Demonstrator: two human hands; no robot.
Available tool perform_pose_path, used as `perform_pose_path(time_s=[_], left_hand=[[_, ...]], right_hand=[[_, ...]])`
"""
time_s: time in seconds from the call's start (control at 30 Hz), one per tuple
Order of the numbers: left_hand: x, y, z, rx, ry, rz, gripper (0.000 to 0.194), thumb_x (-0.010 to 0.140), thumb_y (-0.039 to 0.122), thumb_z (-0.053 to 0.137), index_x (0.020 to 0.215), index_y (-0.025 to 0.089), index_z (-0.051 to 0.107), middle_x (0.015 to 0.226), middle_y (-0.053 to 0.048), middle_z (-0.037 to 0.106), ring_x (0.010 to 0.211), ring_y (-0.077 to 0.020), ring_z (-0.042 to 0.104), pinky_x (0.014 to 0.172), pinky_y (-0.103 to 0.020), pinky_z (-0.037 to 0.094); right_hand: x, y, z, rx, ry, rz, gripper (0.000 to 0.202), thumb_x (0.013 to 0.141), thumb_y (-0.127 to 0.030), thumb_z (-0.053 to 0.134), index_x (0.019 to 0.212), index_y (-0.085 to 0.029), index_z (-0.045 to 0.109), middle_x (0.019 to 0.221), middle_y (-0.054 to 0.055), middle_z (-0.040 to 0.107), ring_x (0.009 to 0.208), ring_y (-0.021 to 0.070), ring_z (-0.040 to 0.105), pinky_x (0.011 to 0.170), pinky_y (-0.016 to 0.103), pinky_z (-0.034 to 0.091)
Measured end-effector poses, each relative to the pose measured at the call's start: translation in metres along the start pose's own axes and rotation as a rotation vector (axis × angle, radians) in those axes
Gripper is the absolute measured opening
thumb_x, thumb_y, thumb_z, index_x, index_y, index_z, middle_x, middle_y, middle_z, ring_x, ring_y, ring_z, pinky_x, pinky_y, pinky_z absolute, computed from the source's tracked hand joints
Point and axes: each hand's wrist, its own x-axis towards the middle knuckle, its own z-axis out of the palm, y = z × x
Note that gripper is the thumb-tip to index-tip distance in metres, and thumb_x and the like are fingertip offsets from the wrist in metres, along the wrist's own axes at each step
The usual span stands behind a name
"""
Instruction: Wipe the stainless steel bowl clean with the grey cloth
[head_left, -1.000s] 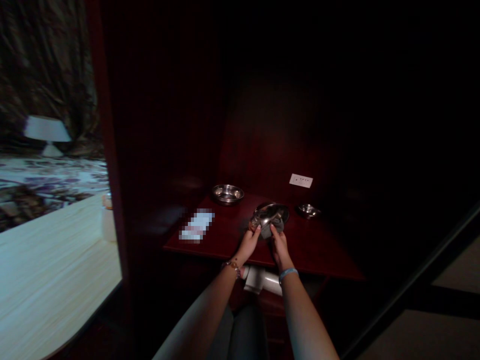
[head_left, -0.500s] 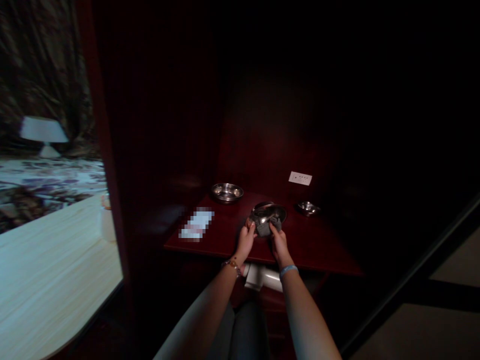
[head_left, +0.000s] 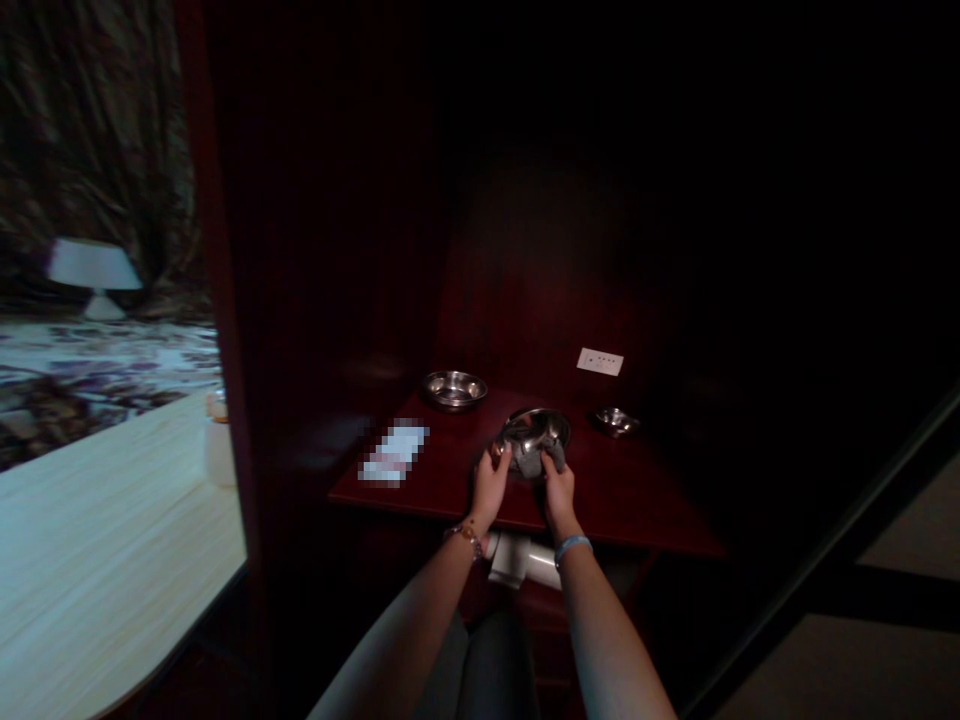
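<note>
A shiny metal bowl [head_left: 534,418] is held just above the dark red table, its hollow side toward me. My left hand [head_left: 491,482] is closed on the bowl's near left rim, thumb on the inside. A crumpled grey cloth [head_left: 530,462] lies against the near inner side of the bowl. My right hand [head_left: 559,486] pinches this cloth at the bowl's near right edge, thumb on top. The fingers of both hands are mostly hidden under the bowl.
On the dark red table [head_left: 442,480] stand a metal dish [head_left: 454,391] at back left and a small metal bowl [head_left: 616,422] at right. A pixelated flat item [head_left: 395,452] lies at left. A white socket plate [head_left: 600,362] is behind; a white pipe [head_left: 544,563] runs below.
The cloth has shifted right and bunched toward my right hand, leaving more of the bowl's left inside bare. The bowl's tilt has changed slightly. Both hands stay at the bowl.
</note>
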Motion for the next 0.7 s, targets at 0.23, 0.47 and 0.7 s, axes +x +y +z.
perform_pose_path(time_s=[0.23,0.47,0.7], left_hand=[[0.002,-0.002,0.003,-0.026,-0.175,-0.003,0.041,0.069,0.033,0.079,0.104,0.014,0.068,0.107,-0.012,0.073,0.100,-0.0233,0.069,0.094,-0.038,0.052],[0.000,-0.003,0.001,-0.086,-0.158,-0.137,0.033,0.070,0.033,0.078,0.094,0.012,0.068,0.090,-0.010,0.075,0.079,-0.0230,0.073,0.071,-0.037,0.061],[0.000,0.002,0.001,-0.154,-0.118,-0.141,0.042,0.067,0.035,0.080,0.099,0.011,0.067,0.095,-0.011,0.075,0.077,-0.0210,0.072,0.063,-0.031,0.062]], right_hand=[[0.001,0.001,0.000,0.036,-0.016,0.019,0.054,0.066,-0.048,0.074,0.105,-0.011,0.072,0.097,0.010,0.075,0.085,0.0210,0.068,0.078,0.031,0.052],[0.000,-0.001,0.002,-0.022,-0.081,0.007,0.053,0.069,-0.050,0.072,0.106,-0.011,0.070,0.099,0.010,0.075,0.086,0.0225,0.069,0.080,0.033,0.052],[-0.007,-0.012,0.013,-0.049,-0.110,-0.091,0.061,0.069,-0.047,0.075,0.120,-0.015,0.062,0.120,0.011,0.069,0.104,0.0217,0.065,0.094,0.033,0.048]])
